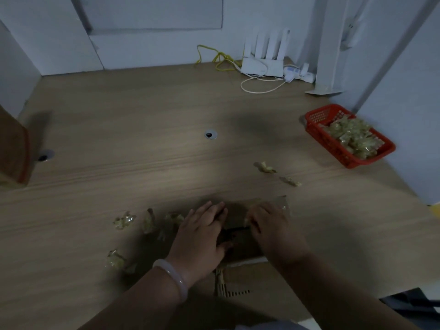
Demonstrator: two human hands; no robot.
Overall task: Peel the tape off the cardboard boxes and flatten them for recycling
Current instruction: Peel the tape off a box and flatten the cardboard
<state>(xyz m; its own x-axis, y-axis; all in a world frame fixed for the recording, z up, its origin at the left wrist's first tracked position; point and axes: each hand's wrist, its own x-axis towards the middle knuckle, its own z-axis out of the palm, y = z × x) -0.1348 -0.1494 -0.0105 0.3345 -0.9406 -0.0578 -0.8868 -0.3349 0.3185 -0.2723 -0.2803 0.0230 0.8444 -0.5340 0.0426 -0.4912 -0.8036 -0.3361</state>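
Note:
A brown cardboard box [240, 272] lies low on the wooden table [142, 151] near its front edge. My left hand [202, 232] lies flat on the box's left part, palm down, fingers spread forward, a pale bangle on the wrist. My right hand [271, 225] rests on the box's right part with its fingertips curled at a dark slit between two flaps; whether it pinches tape there is unclear. Several crumpled balls of peeled tape [125, 220] lie left of the box, and two more tape balls [265, 167] lie to its far right.
A red plastic basket [333, 146] full of tape scraps stands at the right. Another cardboard box [14, 148] juts in at the left edge. A white router [263, 65], cables and a power strip sit at the back. Two cable holes [210, 134] pierce the tabletop.

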